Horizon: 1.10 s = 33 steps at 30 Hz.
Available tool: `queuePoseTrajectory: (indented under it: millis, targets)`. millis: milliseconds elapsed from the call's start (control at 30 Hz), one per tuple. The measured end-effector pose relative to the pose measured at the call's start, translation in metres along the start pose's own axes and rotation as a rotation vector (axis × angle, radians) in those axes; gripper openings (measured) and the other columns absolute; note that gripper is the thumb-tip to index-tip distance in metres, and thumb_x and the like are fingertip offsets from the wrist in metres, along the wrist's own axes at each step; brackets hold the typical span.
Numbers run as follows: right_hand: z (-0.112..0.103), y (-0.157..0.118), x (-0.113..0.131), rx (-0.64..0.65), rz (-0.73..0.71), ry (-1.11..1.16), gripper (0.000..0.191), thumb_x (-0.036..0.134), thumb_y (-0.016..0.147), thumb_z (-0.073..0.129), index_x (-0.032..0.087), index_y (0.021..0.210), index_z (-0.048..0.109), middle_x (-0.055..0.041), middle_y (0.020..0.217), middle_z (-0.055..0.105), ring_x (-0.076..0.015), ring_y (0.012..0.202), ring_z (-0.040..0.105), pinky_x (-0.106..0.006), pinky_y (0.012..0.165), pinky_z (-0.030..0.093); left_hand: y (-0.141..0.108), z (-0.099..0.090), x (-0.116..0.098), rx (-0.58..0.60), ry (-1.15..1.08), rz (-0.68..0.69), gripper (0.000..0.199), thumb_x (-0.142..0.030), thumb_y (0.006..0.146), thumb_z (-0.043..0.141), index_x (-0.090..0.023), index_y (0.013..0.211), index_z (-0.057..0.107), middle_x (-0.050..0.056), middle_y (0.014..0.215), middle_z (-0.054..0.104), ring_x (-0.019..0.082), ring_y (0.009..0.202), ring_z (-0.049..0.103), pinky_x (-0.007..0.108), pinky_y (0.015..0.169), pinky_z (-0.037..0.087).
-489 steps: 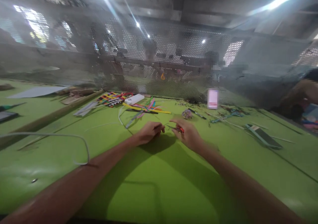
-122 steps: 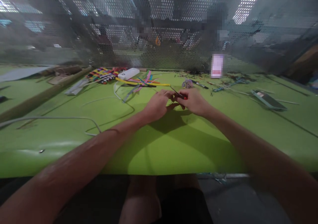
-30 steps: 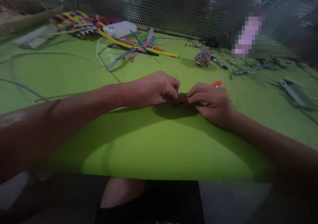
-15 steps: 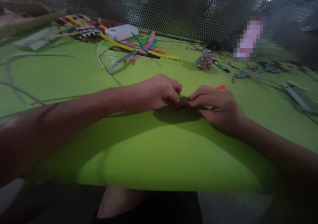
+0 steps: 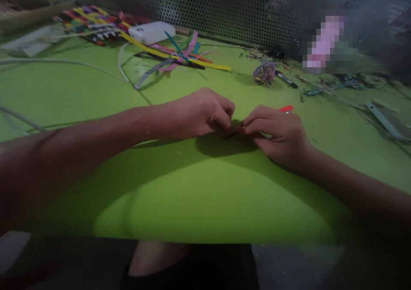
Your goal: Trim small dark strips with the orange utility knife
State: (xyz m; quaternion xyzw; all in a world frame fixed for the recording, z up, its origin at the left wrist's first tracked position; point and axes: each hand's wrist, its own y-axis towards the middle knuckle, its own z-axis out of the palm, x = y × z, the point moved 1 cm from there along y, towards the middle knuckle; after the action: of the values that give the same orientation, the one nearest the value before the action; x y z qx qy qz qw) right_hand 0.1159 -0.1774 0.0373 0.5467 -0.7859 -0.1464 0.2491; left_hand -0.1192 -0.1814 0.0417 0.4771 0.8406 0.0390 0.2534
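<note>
Two bare hands are near each other on my feed, and between their fingertips I see a small dark piece (image 5: 231, 134). At its one side the left hand (image 5: 208, 112) has the fingers curled inward and pinches it; at the other side the right hand (image 5: 279, 129) grips it with the thumb and fingers pressed together. Its exact shape I cannot tell, because the fingers and the shadow cover it. Just behind the right hand I notice a red handle (image 5: 285, 109), but whether this hand holds it, I cannot say. Farther away on the green table (image 5: 180, 195) I find a tangled ball (image 5: 264, 72), with a dark pen (image 5: 287, 80) just beside it. To the left of this ball, coloured strips (image 5: 177, 58) lie crossed, near a white device (image 5: 152, 32). Beyond them I see a woven mat (image 5: 85, 21), and at the back stands a perforated screen (image 5: 224, 13).
</note>
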Motion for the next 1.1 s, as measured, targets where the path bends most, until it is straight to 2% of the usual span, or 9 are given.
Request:
queuePoseTrajectory:
  millis: [200, 400, 533, 667, 800, 967, 1100]
  targets:
    - [0.002, 0.002, 0.002, 0.040, 0.008, 0.002, 0.030, 0.012, 0.100, 0.055, 0.025, 0.074, 0.064, -0.0035, 0.082, 0.070, -0.0190, 0.077, 0.069, -0.032, 0.063, 0.053, -0.002, 0.002, 0.003, -0.019, -0.017, 0.011, 0.028, -0.029, 0.099, 0.059, -0.021, 0.081, 0.079, 0.006, 0.082, 0.071, 0.015, 0.071, 0.064, 0.027, 0.067, 0.043]
    - [0.005, 0.001, 0.001, 0.053, 0.004, 0.003, 0.031, 0.005, 0.096, 0.050, 0.023, 0.075, 0.062, -0.0050, 0.086, 0.070, -0.0184, 0.080, 0.068, -0.031, 0.064, 0.052, -0.002, 0.001, 0.003, 0.006, -0.017, -0.032, 0.027, -0.029, 0.100, 0.056, -0.022, 0.087, 0.079, 0.006, 0.086, 0.072, 0.016, 0.075, 0.065, 0.026, 0.069, 0.046]
    - [0.008, -0.003, 0.001, 0.043, -0.005, -0.010, 0.033, 0.010, 0.100, 0.049, 0.024, 0.073, 0.061, -0.0046, 0.078, 0.066, -0.0195, 0.077, 0.065, -0.033, 0.062, 0.050, -0.002, 0.003, 0.003, -0.009, 0.040, -0.026, 0.028, -0.029, 0.100, 0.056, -0.022, 0.087, 0.079, 0.006, 0.082, 0.070, 0.016, 0.073, 0.063, 0.025, 0.067, 0.045]
    - [0.008, -0.004, -0.001, 0.046, -0.014, -0.001, 0.031, 0.016, 0.103, 0.051, 0.024, 0.076, 0.062, -0.0053, 0.080, 0.066, -0.0196, 0.078, 0.064, -0.033, 0.063, 0.050, -0.002, 0.004, 0.003, -0.022, 0.057, 0.008, 0.033, -0.028, 0.101, 0.053, -0.019, 0.082, 0.079, 0.006, 0.079, 0.069, 0.015, 0.071, 0.061, 0.025, 0.066, 0.044]
    - [0.006, -0.003, -0.002, 0.040, -0.070, 0.031, 0.029, 0.013, 0.105, 0.049, 0.022, 0.079, 0.061, -0.0048, 0.081, 0.065, -0.0183, 0.077, 0.062, -0.031, 0.061, 0.049, -0.004, -0.006, 0.008, 0.026, 0.056, -0.011, 0.030, -0.028, 0.099, 0.057, -0.021, 0.082, 0.080, 0.007, 0.081, 0.072, 0.016, 0.073, 0.064, 0.026, 0.068, 0.045]
    - [0.007, -0.002, -0.005, 0.057, -0.044, 0.088, 0.027, 0.019, 0.105, 0.057, 0.021, 0.080, 0.064, -0.0055, 0.082, 0.068, -0.0181, 0.077, 0.063, -0.031, 0.066, 0.051, -0.008, -0.021, 0.022, 0.005, 0.038, -0.058, 0.019, -0.026, 0.095, 0.064, -0.023, 0.091, 0.082, 0.007, 0.082, 0.074, 0.017, 0.074, 0.066, 0.027, 0.072, 0.048]
    - [0.007, -0.002, -0.007, 0.031, -0.060, 0.071, 0.028, 0.020, 0.105, 0.055, 0.023, 0.079, 0.066, -0.0042, 0.081, 0.070, -0.0176, 0.076, 0.064, -0.029, 0.063, 0.050, -0.007, -0.021, 0.015, -0.029, -0.032, -0.069, 0.018, -0.023, 0.094, 0.063, -0.020, 0.096, 0.081, 0.008, 0.088, 0.075, 0.016, 0.079, 0.067, 0.026, 0.075, 0.050]
